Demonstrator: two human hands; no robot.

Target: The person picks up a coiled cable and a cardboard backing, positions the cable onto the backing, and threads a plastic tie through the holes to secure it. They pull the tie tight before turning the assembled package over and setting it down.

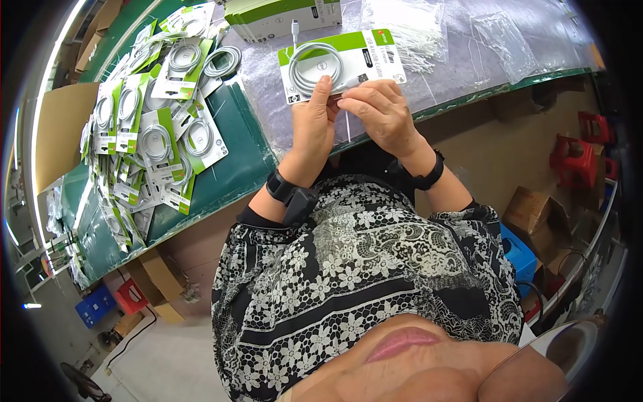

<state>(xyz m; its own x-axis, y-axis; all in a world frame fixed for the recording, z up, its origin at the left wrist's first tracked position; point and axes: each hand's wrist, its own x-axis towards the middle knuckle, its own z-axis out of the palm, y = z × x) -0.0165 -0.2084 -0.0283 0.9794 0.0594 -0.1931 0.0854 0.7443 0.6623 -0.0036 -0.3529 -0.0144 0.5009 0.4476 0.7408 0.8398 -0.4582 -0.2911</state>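
My left hand (313, 127) grips a green-and-white backing card (351, 48) from below, its thumb lying on the front. A coiled pale grey USB cable (292, 70) sits against that card, one plug pointing up past the top edge. At the card's lower right, my right hand (383, 115) is closed in a pinch beside the cable's other plug (353, 83). Whatever is between its fingertips is hidden. A thin white strip (348, 126) shows just below the fingers; I cannot tell whether it is held or lies on the table.
A heap of carded cables (155, 142) covers the green tabletop (238, 144) at left. Behind the held card stands a stack of flat cards (284, 20). White cable ties (408, 33) lie beside a clear plastic bag (506, 43). Red stools (574, 161) and a cardboard box (536, 218) stand at right.
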